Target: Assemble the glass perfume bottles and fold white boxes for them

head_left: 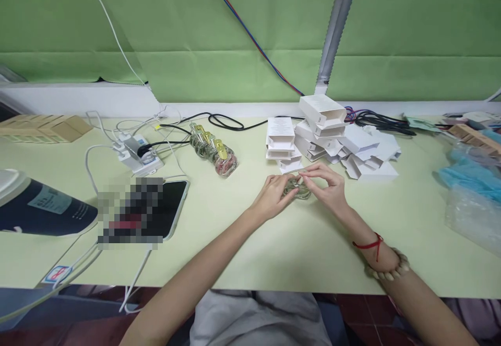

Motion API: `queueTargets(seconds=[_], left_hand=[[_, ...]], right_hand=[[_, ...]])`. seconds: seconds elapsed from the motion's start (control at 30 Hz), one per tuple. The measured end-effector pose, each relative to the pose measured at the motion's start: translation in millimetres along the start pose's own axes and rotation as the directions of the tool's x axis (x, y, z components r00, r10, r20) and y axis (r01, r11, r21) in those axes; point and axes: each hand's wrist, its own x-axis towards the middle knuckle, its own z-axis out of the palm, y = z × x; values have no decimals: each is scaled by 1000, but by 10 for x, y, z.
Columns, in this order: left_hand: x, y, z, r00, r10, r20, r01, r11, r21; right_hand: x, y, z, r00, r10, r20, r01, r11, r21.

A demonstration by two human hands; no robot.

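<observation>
At the person's twelve o'clock, I see the left hand (274, 195) clasping the coiled cable (300, 190), apparently steadying it while the right hand (327, 183) pinches part of it; white boxes (323, 110) at one and bundled coils (211, 147) at ten seem within reach.

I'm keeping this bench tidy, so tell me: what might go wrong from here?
The coil might slip or unwind if the left hand or right hand eases its grip.

The white boxes lie in an uneven pile just beyond the hands, so a knock could topple some.

A white cable hangs over the near edge of the table; it could get snagged.
</observation>
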Motion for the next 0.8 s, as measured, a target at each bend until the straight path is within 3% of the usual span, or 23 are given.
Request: queueTargets(seconds=[0.17,0.33,0.47,0.63,0.8], left_hand=[[-5,14,-3,1000,6,5,-6,1000,-6],[-9,-10,11,999,-14,-38,14,1000,5],[-3,-48,14,992,-37,-122,45,997,63],[2,-75,8,981,9,-191,13,993,117],[-8,-75,2,982,11,-187,9,994,108]], right_hand=[[10,-14,25,999,32,12,-32,999,34],[-13,-2,59,987,163,7,-163,986,32],[-60,31,75,974,207,95,-208,978,-2],[-76,51,86,955,203,218,-231,967,111],[-66,42,84,960,236,148,-255,959,123]])
